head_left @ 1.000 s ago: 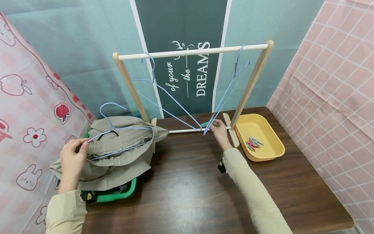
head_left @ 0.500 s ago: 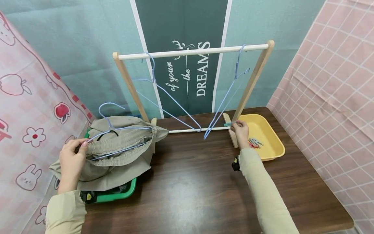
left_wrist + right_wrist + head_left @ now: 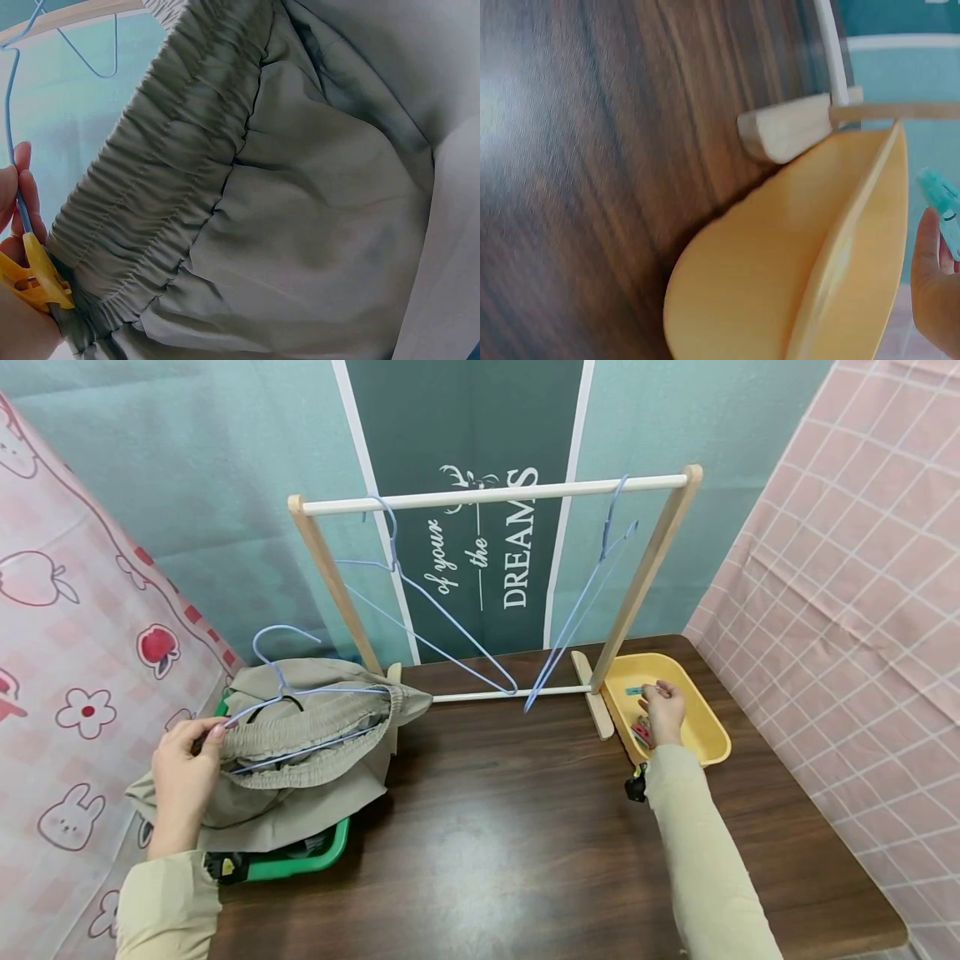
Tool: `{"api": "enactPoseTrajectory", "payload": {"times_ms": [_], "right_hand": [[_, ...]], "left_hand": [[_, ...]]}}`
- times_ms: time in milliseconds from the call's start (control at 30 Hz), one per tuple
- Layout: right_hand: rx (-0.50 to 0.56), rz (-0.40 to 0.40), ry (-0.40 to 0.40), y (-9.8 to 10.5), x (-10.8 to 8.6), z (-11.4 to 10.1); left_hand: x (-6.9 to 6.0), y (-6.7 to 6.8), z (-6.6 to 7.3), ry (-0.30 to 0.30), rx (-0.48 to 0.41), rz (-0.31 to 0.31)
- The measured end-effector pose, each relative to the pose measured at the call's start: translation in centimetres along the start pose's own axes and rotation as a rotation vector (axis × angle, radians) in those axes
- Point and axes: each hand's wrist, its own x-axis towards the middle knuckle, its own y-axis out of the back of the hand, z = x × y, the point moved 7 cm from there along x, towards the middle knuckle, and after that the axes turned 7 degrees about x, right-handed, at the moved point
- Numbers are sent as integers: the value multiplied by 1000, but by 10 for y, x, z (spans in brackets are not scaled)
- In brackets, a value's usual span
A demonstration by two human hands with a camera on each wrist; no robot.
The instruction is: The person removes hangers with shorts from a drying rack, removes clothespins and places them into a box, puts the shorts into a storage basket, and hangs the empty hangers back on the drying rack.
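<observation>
My left hand [image 3: 183, 770] grips the left end of a blue hanger [image 3: 279, 670] at the waistband of grey-beige trousers [image 3: 300, 814]. The hanger runs inside the gathered elastic waist. In the left wrist view a yellow clothespin [image 3: 46, 276] sits at the waistband's corner beside the fingers. My right hand [image 3: 665, 717] is over the yellow basin [image 3: 697, 731], pinching a teal clothespin [image 3: 634, 691]. The right wrist view also shows that teal clothespin [image 3: 939, 196] at the fingertips, above the basin's rim. Several other clothespins [image 3: 642, 732] lie in the basin, partly hidden by the hand.
A wooden rack [image 3: 645, 572] with a white top rail [image 3: 487, 496] stands at the back of the brown table [image 3: 480, 860]. Two empty blue hangers hang there, one left [image 3: 450, 625] and one right [image 3: 577, 602]. Under the trousers is a green basket [image 3: 315, 860].
My right hand has moved right with the teal clothespin, from beside the right-hand hanger to over the yellow basin. That hanger swings slightly. The left hand and trousers have stayed in place.
</observation>
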Motion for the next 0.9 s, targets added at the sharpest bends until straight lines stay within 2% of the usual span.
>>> {"api": "enactPoseTrajectory", "payload": {"times_ms": [400, 633, 767, 900], "right_hand": [[-155, 104, -30, 40, 6, 9], [-447, 129, -18, 58, 10, 14], [-574, 124, 17, 64, 13, 17], [-648, 108, 45, 68, 14, 21]], "left_hand": [[-1, 0, 1, 11, 5, -6], [-1, 0, 1, 11, 12, -6], [0, -1, -1, 11, 16, -12], [-1, -2, -2, 16, 12, -18]]}}
